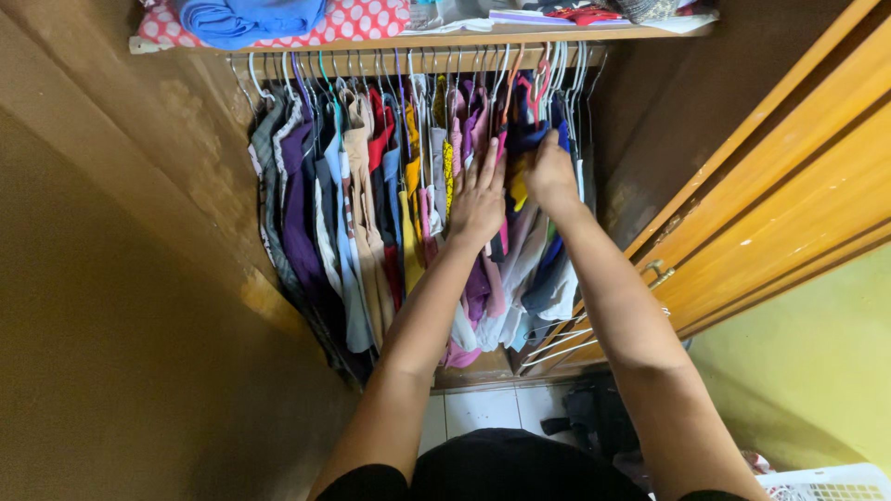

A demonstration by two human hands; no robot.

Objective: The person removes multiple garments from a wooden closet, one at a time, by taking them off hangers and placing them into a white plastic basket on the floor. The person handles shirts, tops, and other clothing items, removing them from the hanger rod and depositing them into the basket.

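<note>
- Two hands reach into a wardrobe of clothes [371, 213] hung on one rail [371, 63]; garments too tightly packed to count.
- Left hand [477, 199]: fingers spread, flat against the hanging clothes, pushing them aside.
- Right hand [549, 176]: closed on a dark blue garment [527, 137] mid-rail.
- One shelf [445, 39] above; one folded blue cloth [249, 19] on it.
- One white basket [826, 484], bottom right.
</note>
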